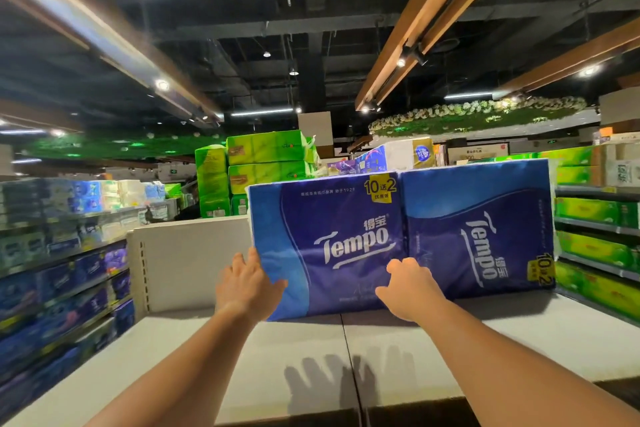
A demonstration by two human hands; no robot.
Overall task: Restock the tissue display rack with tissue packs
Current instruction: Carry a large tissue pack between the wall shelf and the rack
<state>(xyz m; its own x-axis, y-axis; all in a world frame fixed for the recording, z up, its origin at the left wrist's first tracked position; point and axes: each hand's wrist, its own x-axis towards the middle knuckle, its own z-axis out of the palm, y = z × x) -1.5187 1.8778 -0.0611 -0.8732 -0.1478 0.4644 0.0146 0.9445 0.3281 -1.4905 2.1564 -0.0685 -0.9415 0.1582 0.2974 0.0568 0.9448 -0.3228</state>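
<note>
Left hand (247, 282) cups the blue pack's (329, 246) lower corner, right hand (408, 289) presses its face, fingers loosely bent, likely nudging it snug beside its neighbour (479, 236) on the top shelf (277, 350).

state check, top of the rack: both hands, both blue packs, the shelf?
left hand: fingers spread, holding the left edge of the left blue pack
right hand: fingers curled, on the front of the left blue pack near the seam
left blue pack: upright on the shelf, logo level
right blue pack: upright beside it, logo sideways
shelf: bare in front of the packs
</note>
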